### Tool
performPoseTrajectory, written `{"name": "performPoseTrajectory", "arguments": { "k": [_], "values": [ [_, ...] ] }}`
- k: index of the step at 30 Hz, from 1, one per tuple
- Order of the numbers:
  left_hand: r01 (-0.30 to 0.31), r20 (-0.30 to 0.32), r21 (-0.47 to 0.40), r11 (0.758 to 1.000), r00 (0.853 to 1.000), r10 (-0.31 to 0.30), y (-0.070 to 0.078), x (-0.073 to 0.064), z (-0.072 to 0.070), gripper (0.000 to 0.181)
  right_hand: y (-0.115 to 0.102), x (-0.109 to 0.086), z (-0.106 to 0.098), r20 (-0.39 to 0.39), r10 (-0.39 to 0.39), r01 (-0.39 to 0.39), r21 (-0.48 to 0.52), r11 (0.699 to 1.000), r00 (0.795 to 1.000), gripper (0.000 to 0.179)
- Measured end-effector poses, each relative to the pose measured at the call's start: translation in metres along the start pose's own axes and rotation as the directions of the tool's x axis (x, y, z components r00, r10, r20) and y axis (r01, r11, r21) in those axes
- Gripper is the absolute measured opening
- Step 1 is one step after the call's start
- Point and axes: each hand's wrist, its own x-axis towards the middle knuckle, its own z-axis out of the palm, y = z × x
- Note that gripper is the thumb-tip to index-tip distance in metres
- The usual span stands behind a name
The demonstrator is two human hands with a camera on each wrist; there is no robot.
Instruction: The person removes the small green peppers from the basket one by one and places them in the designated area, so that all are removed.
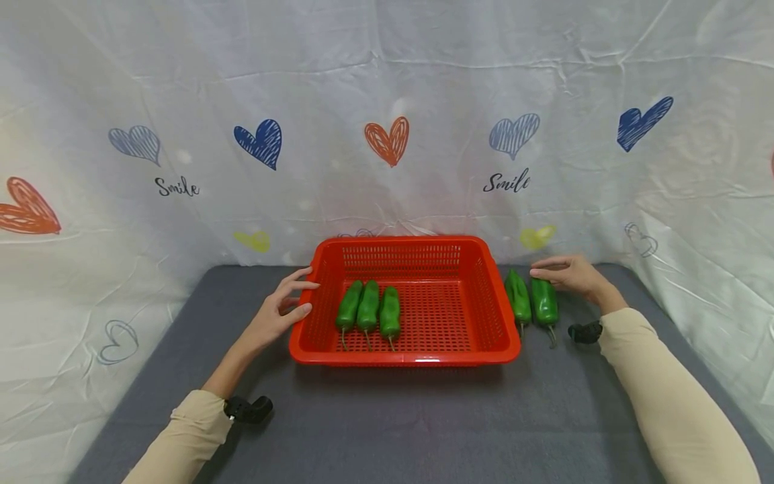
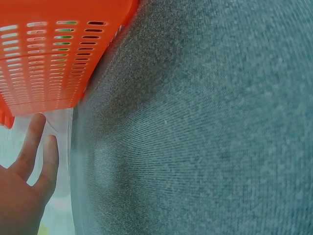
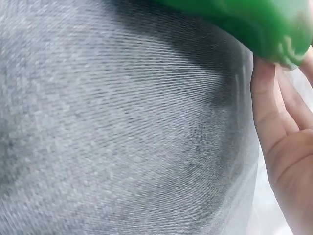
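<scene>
In the head view a red plastic basket (image 1: 402,358) with slotted walls sits on the table, and three green peppers (image 1: 368,306) lie side by side in its left half, stems toward me. My left hand (image 1: 279,310) is at the basket's left rim, fingers spread and fingertips right at the edge. To the right of the basket lie two more peppers. My right hand (image 1: 571,277) pinches the far end of the outer green pepper (image 1: 545,306); the right wrist view shows fingertips against the blunt tip of this pepper (image 3: 264,29). The inner pepper (image 1: 518,300) lies close to the basket wall.
A grey cloth (image 1: 387,423) covers the table. Behind it hangs a white curtain (image 1: 326,195) printed with hearts and the word "Smile". Black wrist straps (image 1: 249,409) show at both cuffs.
</scene>
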Motion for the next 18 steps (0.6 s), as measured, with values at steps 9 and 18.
{"name": "performPoseTrajectory", "arguments": {
  "k": [9,18],
  "values": [
    [0.011,0.006,-0.02,1.0,1.0,-0.011,0.002,0.001,0.0016,0.038,0.0053,-0.0004,0.0031,-0.004,-0.026,0.026,-0.037,0.999,1.0,0.055],
    [0.025,-0.002,-0.017,1.0,1.0,-0.025,0.0028,0.0006,0.0015,0.039,0.0034,-0.0044,-0.0001,0.007,-0.061,0.061,-0.053,0.997,0.998,0.06]
  ]
}}
